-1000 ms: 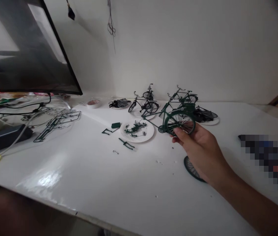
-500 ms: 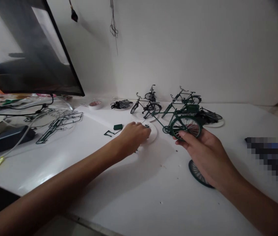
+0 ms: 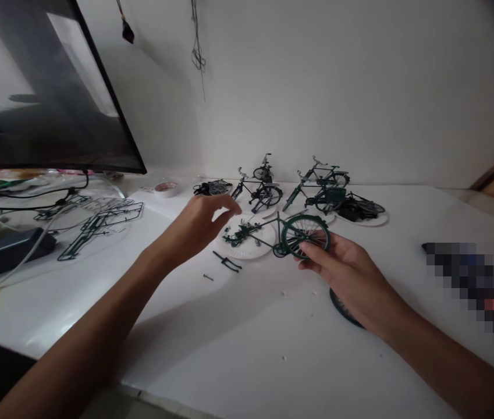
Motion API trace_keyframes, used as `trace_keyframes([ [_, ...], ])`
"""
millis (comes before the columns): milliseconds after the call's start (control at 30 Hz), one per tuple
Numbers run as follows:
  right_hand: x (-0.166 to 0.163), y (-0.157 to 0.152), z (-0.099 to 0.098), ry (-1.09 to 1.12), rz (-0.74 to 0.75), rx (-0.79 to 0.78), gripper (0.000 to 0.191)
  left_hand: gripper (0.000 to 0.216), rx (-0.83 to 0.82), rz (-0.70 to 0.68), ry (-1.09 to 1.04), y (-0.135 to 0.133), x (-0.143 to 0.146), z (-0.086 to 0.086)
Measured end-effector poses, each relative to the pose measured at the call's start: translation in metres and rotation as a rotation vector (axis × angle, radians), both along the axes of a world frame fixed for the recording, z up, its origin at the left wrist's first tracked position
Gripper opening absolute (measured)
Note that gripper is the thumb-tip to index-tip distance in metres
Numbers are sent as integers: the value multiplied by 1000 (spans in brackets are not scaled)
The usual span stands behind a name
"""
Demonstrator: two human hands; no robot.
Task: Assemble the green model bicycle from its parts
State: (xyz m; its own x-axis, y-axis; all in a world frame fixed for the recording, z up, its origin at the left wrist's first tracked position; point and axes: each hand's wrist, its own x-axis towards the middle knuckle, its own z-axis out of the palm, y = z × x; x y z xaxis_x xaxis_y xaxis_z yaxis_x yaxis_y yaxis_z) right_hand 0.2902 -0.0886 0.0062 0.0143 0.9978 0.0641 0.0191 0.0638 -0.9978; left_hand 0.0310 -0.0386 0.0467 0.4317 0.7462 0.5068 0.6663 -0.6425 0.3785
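Note:
My right hand (image 3: 336, 262) grips a small green model bicycle frame (image 3: 264, 241) by its fitted rear wheel (image 3: 305, 237), thumb across the spokes. My left hand (image 3: 205, 218) hovers over the left edge of a white paper plate (image 3: 251, 251). Its fingers are curved, with a gap between thumb and forefinger and nothing visible in them. On the plate lie small green bicycle parts (image 3: 240, 234). A green fork (image 3: 228, 262) and a little pin-like piece (image 3: 208, 277) rest in front of it. Partly hidden by my right hand is a loose wheel (image 3: 345, 308).
Several model bicycles (image 3: 259, 192) stand at the back near the wall. Plates of dark parts (image 3: 360, 209) sit beside them. A roll of tape (image 3: 166, 187), green part frames (image 3: 98, 227), cables and a monitor (image 3: 54, 87) occupy the left. A blurred item (image 3: 473, 291) lies right.
My left hand has lifted off the plate and moved left, uncovering the parts and the fork. My right hand has brought the bicycle frame slightly left and lower in view.

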Motion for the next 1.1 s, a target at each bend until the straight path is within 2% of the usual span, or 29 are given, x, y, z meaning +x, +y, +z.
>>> trace_keyframes([
  [133, -3, -4, 1, -90, 14, 25, 21, 18, 26, -33, -113, -4, 4, 5],
  [333, -10, -9, 4, 53, 75, -1, 19, 19, -13, -175, -193, -10, 17, 2],
  [467, -10, -9, 6, 100, 108, 11, 18, 15, -83, -207, -286, -15, 25, -1],
  [567, -9, -9, 5, 76, 119, 49, 26, 11, -128, -207, -357, -18, 31, -4],
  [733, -9, -14, 4, -89, 91, 181, 42, 7, -155, -243, -424, -22, 37, -7],
  [933, -11, -21, 1, -301, 69, 347, 43, 6, -125, -243, -448, -33, 47, -6],
  [1100, -15, -24, 1, -392, 44, 401, 45, 5, -118, -202, -450, -43, 53, -3],
])
